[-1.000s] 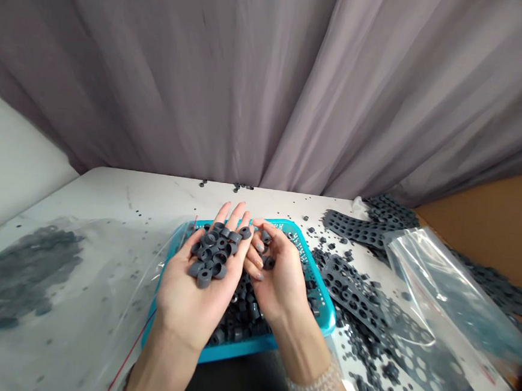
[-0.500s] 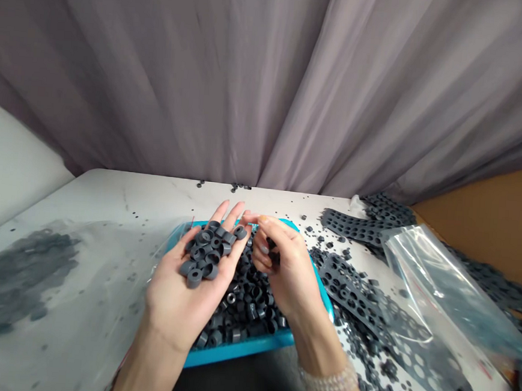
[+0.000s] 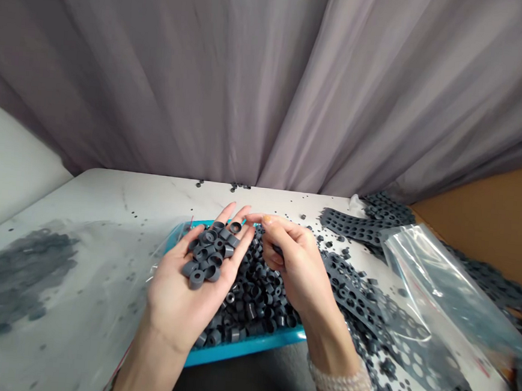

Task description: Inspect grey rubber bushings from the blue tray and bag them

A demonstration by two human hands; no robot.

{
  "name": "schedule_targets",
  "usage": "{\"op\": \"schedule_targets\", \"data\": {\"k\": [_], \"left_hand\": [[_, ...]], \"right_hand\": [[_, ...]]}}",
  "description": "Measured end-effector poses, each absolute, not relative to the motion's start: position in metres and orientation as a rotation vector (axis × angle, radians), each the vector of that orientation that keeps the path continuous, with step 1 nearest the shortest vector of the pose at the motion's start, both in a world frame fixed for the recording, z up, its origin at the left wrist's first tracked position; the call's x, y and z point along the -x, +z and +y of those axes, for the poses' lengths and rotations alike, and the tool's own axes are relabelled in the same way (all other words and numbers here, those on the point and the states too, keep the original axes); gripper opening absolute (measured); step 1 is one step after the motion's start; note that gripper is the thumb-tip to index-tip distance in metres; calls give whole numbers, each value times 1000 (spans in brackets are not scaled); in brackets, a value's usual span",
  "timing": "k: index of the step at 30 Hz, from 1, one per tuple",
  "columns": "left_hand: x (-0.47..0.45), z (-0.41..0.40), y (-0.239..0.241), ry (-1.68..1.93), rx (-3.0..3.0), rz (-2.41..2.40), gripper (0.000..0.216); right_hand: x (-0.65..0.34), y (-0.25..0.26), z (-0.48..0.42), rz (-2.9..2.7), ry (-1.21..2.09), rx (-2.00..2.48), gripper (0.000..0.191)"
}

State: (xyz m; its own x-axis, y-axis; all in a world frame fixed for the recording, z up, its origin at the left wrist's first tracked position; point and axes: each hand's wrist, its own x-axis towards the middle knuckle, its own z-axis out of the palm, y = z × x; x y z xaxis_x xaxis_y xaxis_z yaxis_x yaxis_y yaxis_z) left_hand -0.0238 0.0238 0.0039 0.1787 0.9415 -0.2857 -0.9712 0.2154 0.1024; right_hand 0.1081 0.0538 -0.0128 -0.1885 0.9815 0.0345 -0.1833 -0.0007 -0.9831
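My left hand (image 3: 184,304) is palm up over a blue bin (image 3: 249,344), cupping a heap of small dark grey rings and caps (image 3: 209,253). Some show a hole in the middle, others a hollow cup. One cup lies out near the fingertips. My right hand (image 3: 301,265) is closed, its thumb and index finger meeting beside the left fingertips. Dark grey pieces (image 3: 277,250) show inside its curled fingers, mostly hidden. Many similar loose pieces (image 3: 256,309) fill the bin below both hands.
Perforated dark grey sheets (image 3: 349,223) and a clear plastic bag (image 3: 439,282) lie to the right among scattered bits. On the left, a clear bag (image 3: 19,279) covers dark pieces on the white table (image 3: 107,195). A grey curtain (image 3: 251,86) hangs behind.
My right hand has moved slightly right, its index finger straighter towards the left fingertips. The outermost cup on my left hand has turned and shifted a little. The heap stays in the palm.
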Motion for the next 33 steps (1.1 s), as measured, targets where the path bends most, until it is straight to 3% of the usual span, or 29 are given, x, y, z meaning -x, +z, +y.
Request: {"op": "schedule_targets", "data": {"k": [33], "left_hand": [[17, 28, -2, 1458, 30, 535, 49]], "right_hand": [[-74, -21, 48, -1167, 1337, 1060, 24]]}}
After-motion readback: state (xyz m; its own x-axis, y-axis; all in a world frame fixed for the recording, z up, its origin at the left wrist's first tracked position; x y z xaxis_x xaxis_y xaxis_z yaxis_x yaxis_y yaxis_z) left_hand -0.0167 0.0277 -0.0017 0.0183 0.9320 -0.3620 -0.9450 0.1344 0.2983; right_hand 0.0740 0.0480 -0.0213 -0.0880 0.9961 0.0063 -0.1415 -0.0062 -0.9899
